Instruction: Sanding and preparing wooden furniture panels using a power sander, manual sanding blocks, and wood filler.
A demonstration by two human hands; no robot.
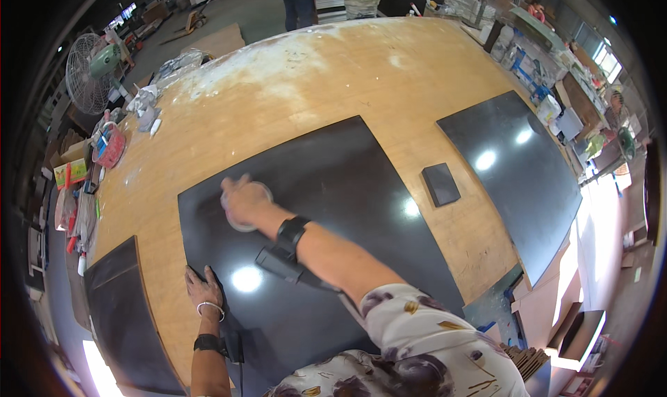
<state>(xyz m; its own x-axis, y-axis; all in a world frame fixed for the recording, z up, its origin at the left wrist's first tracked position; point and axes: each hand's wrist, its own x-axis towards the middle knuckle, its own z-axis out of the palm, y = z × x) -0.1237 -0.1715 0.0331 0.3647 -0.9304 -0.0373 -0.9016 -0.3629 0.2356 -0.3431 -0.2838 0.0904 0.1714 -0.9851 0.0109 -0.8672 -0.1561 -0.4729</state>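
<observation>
A large dark glossy panel (326, 209) lies flat on the wooden worktable in front of me. My right hand (246, 201) presses down near its far left part, over a pale round pad (262, 188) whose rim shows around the fingers. Motion blurs that hand, and the pad's material is hard to make out. At the panel's left edge, my left hand (203, 291) rests flat with fingers apart, holding nothing.
A second dark panel (517, 182) lies to the right, another (128, 313) at the left. Between the panels on the right sits a small dark block (441, 184). A pink basket (110, 147) and fan (90, 70) stand far left; a person (297, 4) stands beyond the table (333, 70).
</observation>
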